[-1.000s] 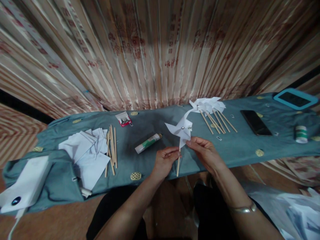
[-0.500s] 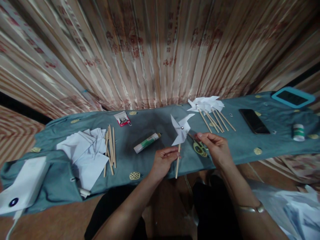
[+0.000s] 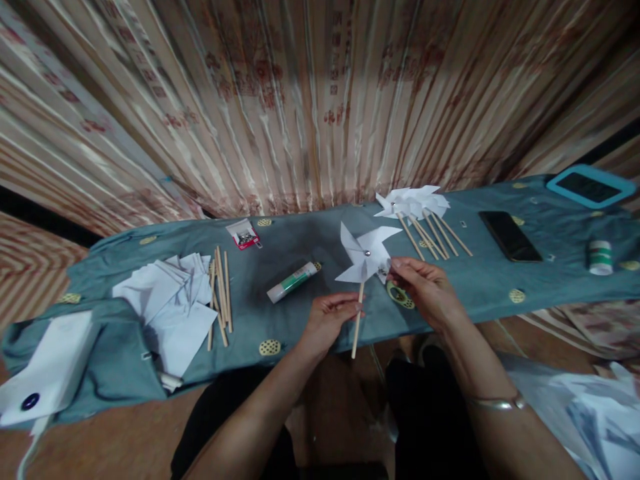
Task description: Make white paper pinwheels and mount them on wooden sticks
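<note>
A white paper pinwheel [image 3: 367,253], with a round silver pin at its centre, stands upright on a thin wooden stick. My left hand [image 3: 330,320] is closed around that stick below the blades. At the right-hand blade, my right hand [image 3: 425,287] has its thumb and forefinger pinched on the paper edge. Green-handled scissors [image 3: 399,295] lie under the right hand, their blades mostly hidden. To the left of the pinwheel is a glue stick [image 3: 293,282] without its cap. A small open red-and-white box [image 3: 244,235] holds silver pins.
White paper sheets [image 3: 175,307] and loose wooden sticks [image 3: 223,297] lie at left, beside a white device [image 3: 55,367]. Several pinwheels [image 3: 417,203] rest at the back. A phone [image 3: 510,235], a blue-framed tablet [image 3: 590,185] and a green-white cap [image 3: 600,258] are at right.
My right hand has moved slightly left and its fingertips have come to the pinwheel's blade. The blades have turned a little. My left hand still grips the stick.
</note>
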